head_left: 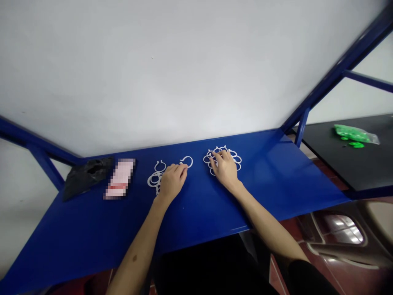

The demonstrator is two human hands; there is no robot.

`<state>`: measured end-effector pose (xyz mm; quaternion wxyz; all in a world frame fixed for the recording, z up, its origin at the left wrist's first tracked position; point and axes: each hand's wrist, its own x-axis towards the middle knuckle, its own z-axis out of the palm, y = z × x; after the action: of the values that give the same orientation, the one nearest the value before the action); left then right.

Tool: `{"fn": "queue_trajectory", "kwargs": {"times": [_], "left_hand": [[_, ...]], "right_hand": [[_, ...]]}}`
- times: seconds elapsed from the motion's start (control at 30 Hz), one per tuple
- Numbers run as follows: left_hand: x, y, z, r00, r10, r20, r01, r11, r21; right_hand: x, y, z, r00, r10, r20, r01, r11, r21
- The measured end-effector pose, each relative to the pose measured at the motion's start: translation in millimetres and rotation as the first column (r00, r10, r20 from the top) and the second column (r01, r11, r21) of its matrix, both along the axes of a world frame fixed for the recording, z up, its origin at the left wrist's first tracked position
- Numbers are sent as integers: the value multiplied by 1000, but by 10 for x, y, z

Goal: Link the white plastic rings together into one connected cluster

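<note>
A: What surface is the person working at?

B: A blue table (92, 229) is standing against a white wall (172, 69). Both hands are lying on it, palms down.

A: What are the fingers doing?

B: The left hand (172, 180) is resting with fingers curled loosely together; one white ring (187, 161) is sitting just past its fingertips, and a loose bunch of rings (155, 177) is lying beside its knuckles, likely kept apart from the rest. I cannot count that bunch.

A: And the other?

B: The right hand (225, 169) is pressing slightly spread fingers onto a cluster of rings (235, 157), seemingly steadying it. Farther left, one black bag (87, 174) and one blurred-out packet (120, 178) are lying; off right, a bag of green pieces (354, 133).
</note>
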<state>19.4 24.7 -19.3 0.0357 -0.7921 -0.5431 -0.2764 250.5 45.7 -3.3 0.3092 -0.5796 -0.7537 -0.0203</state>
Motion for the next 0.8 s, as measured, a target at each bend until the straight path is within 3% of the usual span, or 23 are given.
{"fn": "queue_trajectory", "kwargs": {"times": [0.13, 0.27, 0.4, 0.53, 0.8], "left_hand": [[80, -182, -69, 980, -129, 154, 131, 991, -7], [77, -214, -90, 964, -124, 236, 126, 992, 10], [88, -205, -121, 942, -67, 329, 70, 998, 3], [141, -215, -117, 868, 26, 497, 27, 995, -99], [131, -226, -40, 789, 57, 612, 143, 952, -272]], "right_hand": [[-127, -164, -56, 936, 276, -220, -286, 958, -12], [-248, -275, -162, 863, 383, -329, -437, 893, -107], [-294, -309, -241, 824, 380, -420, -470, 872, -135], [-296, -325, -242, 807, 398, -437, -486, 868, -107], [-299, -333, -231, 762, 483, -431, -551, 834, -38]]}}
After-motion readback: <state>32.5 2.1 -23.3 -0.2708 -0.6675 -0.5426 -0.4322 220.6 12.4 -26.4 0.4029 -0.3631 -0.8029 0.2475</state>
